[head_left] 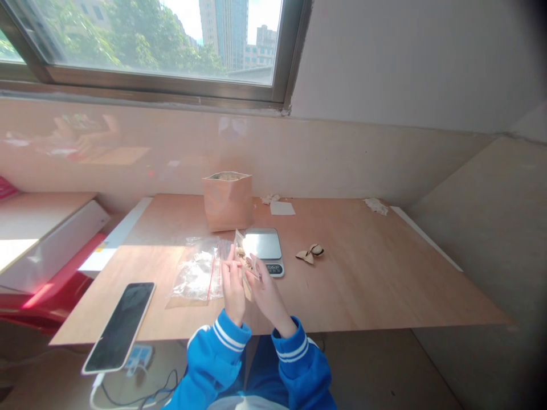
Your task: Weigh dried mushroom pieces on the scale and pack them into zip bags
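Observation:
Between my two hands is a small clear plastic bag [243,257] with pale brown, chip-like pieces inside. My left hand [233,287] closes on the bag's left side, and my right hand [265,291] grips its right side. Just beyond my right hand lies a digital kitchen scale [268,245] with a silver plate and a dark button panel. Left of my left hand, a pile of clear zip bags [196,273] with a red seal line rests on the table. Some pale dried pieces [311,254] lie right of the scale.
An open brown paper bag [228,204] stands behind the scale. Near the wall are a white paper slip [282,208] and crumpled tissue [376,206]. A phone [120,326] with a cable overhangs the table's [384,285] front left edge.

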`<state>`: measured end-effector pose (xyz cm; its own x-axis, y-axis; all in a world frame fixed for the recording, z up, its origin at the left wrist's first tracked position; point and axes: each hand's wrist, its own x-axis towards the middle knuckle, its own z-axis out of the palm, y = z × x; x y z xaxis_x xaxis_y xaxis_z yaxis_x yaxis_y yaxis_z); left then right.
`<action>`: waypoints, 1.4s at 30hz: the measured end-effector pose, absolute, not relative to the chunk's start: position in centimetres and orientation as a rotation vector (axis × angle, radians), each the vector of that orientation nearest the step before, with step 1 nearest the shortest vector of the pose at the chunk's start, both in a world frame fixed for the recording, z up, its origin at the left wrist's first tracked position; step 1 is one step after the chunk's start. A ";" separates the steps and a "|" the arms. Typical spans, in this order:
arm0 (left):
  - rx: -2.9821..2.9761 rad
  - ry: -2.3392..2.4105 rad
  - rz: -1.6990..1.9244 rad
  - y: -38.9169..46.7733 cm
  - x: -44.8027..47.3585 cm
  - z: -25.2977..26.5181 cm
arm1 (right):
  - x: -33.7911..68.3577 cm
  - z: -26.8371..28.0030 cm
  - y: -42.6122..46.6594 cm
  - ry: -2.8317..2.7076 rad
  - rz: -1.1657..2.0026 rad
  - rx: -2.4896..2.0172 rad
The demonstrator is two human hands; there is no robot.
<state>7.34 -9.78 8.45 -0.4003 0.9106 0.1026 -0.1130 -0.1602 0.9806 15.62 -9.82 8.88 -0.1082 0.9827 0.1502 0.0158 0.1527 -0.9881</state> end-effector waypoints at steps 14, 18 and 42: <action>0.897 1.317 1.540 -7.3 4.1 5.4 | 21.8 4.7 -7.8 -1.167 1.228 -1.079; 0.835 1.231 1.524 -7.1 4.3 5.2 | 22.4 3.2 -7.2 -1.053 1.101 -1.175; 0.933 1.311 1.520 -6.8 4.0 2.9 | 22.8 -0.7 -6.7 -1.027 0.572 -1.406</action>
<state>4.00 -6.79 2.92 -0.3155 0.9489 -0.0112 -0.1506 -0.0384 0.9879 22.76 -6.68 -0.68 0.4820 0.8427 0.2398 0.2400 0.1363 -0.9612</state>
